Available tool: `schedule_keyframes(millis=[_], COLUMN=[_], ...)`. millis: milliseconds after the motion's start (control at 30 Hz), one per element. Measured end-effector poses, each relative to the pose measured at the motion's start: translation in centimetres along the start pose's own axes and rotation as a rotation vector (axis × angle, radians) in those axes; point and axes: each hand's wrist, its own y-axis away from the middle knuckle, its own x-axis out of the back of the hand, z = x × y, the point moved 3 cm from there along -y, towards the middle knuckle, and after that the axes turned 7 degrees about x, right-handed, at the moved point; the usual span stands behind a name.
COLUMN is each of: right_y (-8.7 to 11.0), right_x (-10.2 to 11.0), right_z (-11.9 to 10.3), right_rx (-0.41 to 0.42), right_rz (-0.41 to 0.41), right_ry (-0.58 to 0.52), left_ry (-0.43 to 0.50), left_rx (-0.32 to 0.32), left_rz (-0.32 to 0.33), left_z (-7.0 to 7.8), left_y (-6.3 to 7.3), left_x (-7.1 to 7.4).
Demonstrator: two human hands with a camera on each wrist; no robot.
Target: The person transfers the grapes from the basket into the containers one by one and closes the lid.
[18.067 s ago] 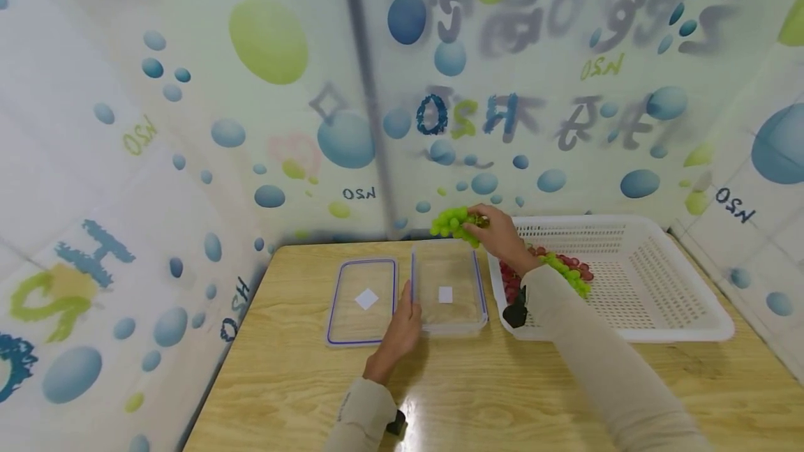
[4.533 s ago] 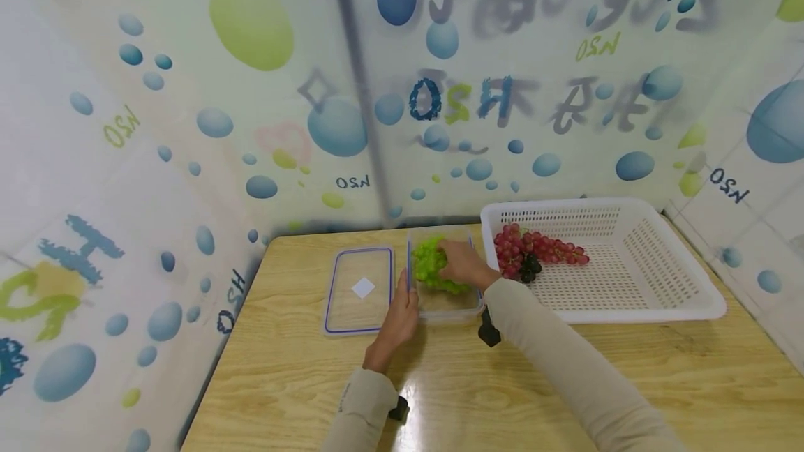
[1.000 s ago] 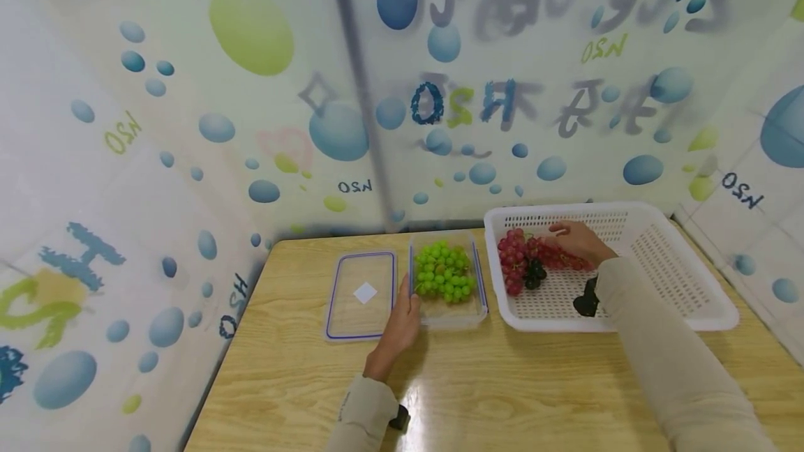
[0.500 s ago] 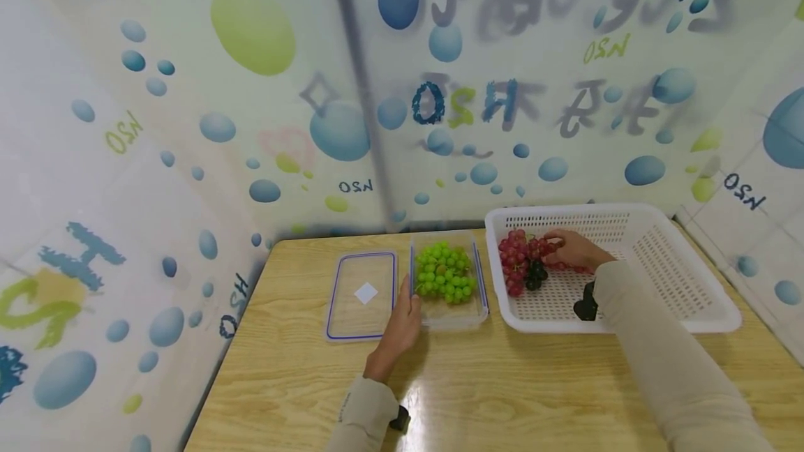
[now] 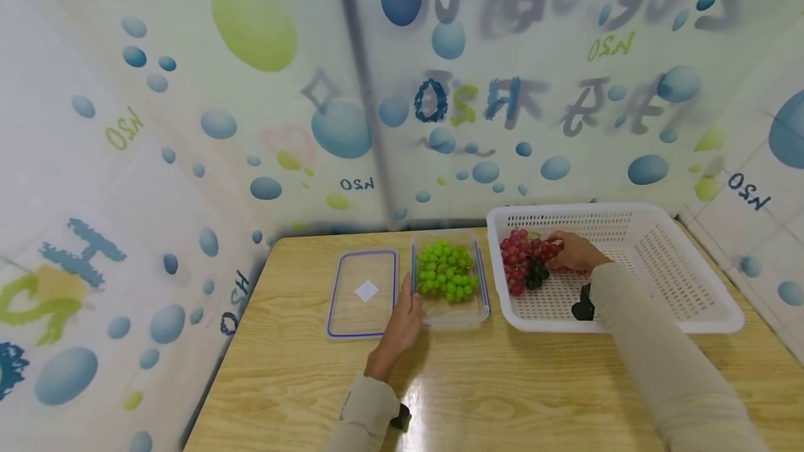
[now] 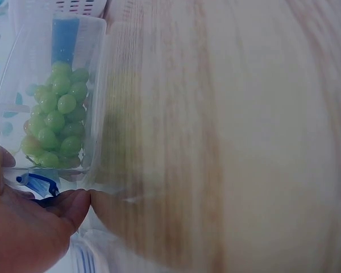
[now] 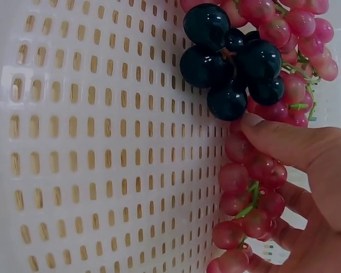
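Note:
My right hand [image 5: 578, 253] is inside the white basket [image 5: 697, 277], its thumb and fingers curled round a bunch of red grapes [image 7: 253, 199]. The thumb tip lies beside a small cluster of black grapes [image 7: 233, 62]; more red grapes [image 5: 516, 257] lie to the left. My left hand [image 5: 402, 323] rests along the left side of a clear plastic container [image 5: 455, 316], fingers fairly straight against its wall. In the left wrist view its thumb touches a blue-edged side flap [image 6: 40, 185]. Green grapes [image 5: 446, 270] lie inside the container.
A clear lid with a blue seal [image 5: 364, 295] and a white sticker lies flat left of the container. All stand on a wooden table [image 5: 502, 382]. A patterned wall [image 5: 301, 159] rises close behind the table.
The green grapes have gone from the basket into the container. Over the last second my right hand moved left in the basket and took hold of red grapes. My left hand stays put.

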Motion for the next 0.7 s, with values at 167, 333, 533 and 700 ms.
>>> schedule_keyframes(millis=[167,333,533,700], right_y=[-0.19,0.18,0.60,0.62], right_x=[-0.20,-0.34,-0.38,-0.44], right_z=[0.32,0.18,-0.24,-0.13], right_rx=[0.007,-0.023,-0.057,-0.066], right_rz=[0.005,0.010,-0.002,-0.004], right_ry=[0.042,0.033,-0.010,-0.017], left_ry=[-0.004,-0.004,0.001,0.004], left_rx=[-0.003,-0.008,-0.016,-0.012], left_rz=[-0.006,-0.007,-0.004,-0.007], left_z=[-0.06,-0.11,0.04,0.02], left_y=[-0.07,-0.18,-0.05,-0.07], left_x=[0.02,-0.03,-0.02,0.02])
